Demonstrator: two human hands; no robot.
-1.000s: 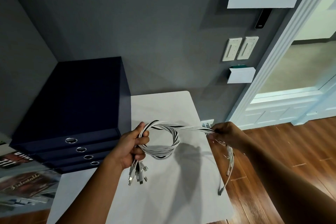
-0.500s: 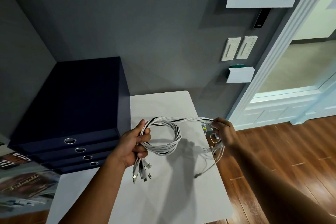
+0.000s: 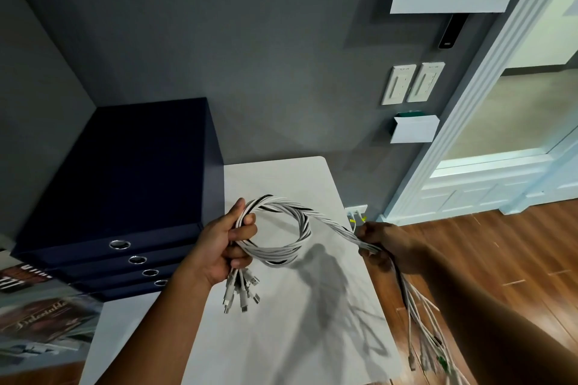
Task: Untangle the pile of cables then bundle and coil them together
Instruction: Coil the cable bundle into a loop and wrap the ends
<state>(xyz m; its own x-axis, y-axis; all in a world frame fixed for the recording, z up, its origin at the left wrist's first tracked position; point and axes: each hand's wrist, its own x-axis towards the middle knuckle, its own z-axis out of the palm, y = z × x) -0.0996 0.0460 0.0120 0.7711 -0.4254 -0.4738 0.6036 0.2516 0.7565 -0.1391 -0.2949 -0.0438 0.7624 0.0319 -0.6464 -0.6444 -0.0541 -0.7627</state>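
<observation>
A bundle of several white cables with one black one point(image 3: 294, 247) is wound into a loop above the white table point(image 3: 281, 337). My left hand point(image 3: 223, 244) grips the loop at its left side, and several plug ends point(image 3: 242, 291) hang below the fist. From the loop a twisted strand runs right into my right hand point(image 3: 380, 244), which grips it beyond the table's right edge. The loose cable tails point(image 3: 422, 328) drop from that hand toward the floor.
A dark blue drawer box point(image 3: 125, 184) with round ring pulls stands on the table's left part against the grey wall. Magazines point(image 3: 40, 319) lie at the lower left. A wall socket point(image 3: 356, 211), light switches point(image 3: 413, 83) and a white door frame point(image 3: 463, 122) are to the right, over wooden floor.
My right hand has moved down and to the right, pulling the strand out from the loop. The free tails now hang lower off the table's edge. My left hand stays put.
</observation>
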